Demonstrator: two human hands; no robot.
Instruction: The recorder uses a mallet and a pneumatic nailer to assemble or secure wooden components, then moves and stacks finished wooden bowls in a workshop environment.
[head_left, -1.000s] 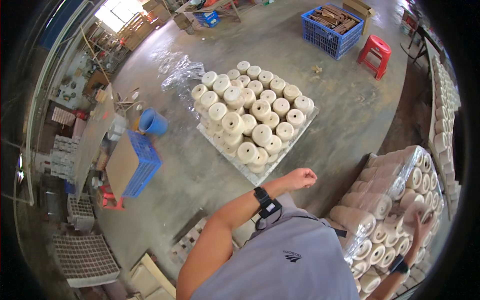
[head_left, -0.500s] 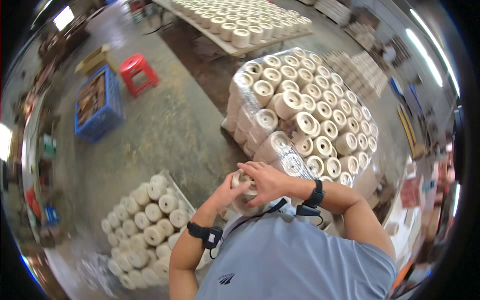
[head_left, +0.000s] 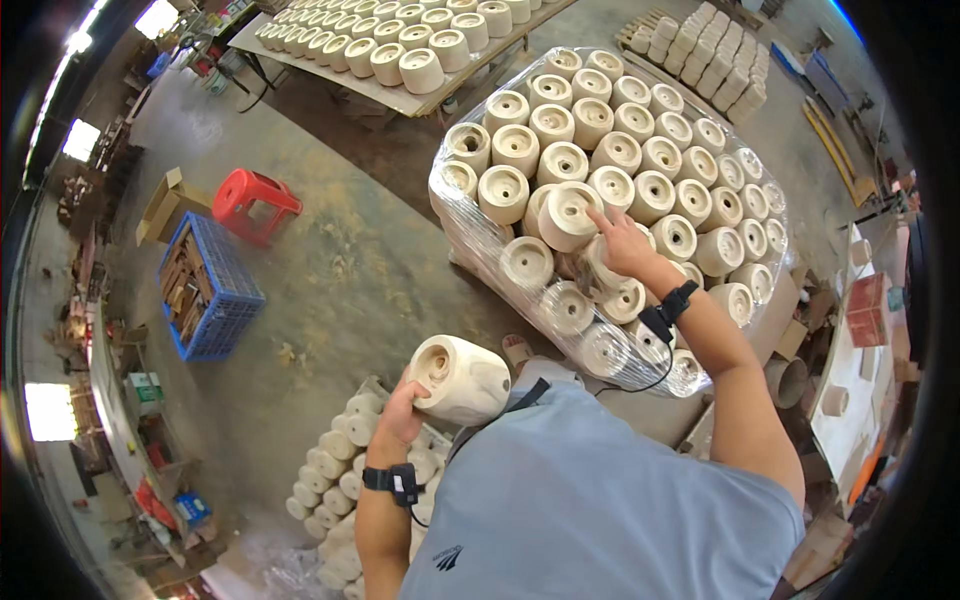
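Observation:
My left hand point(head_left: 402, 410) is closed on a thick cream cylinder point(head_left: 470, 382), gripping its left side near my waist. The cylinder lies tilted, its recessed end with a central hole turned up and to the left, and brownish grain marks its side. Over the wrapped stack, my right hand point(head_left: 632, 248) reaches forward with the fingers stretched. Its fingertips are at the right rim of a raised cream cylinder point(head_left: 568, 218), holding nothing visible. The stack point(head_left: 660, 158) has many similar cylinders, recessed ends up, with clear plastic film point(head_left: 470, 235) around the sides.
More cylinders stand on a table point(head_left: 420, 104) at the far side. A lower pile point(head_left: 345, 440) lies at the near left. A blue crate point(head_left: 232, 300), a red stool point(head_left: 262, 232) and a cardboard box point(head_left: 170, 207) are on the left floor. A white table point(head_left: 845, 370) stands at right.
Both hands were together on one cylinder at my waist. My right hand has let go and moved forward and right to the stack; my left hand keeps the cylinder, now further left.

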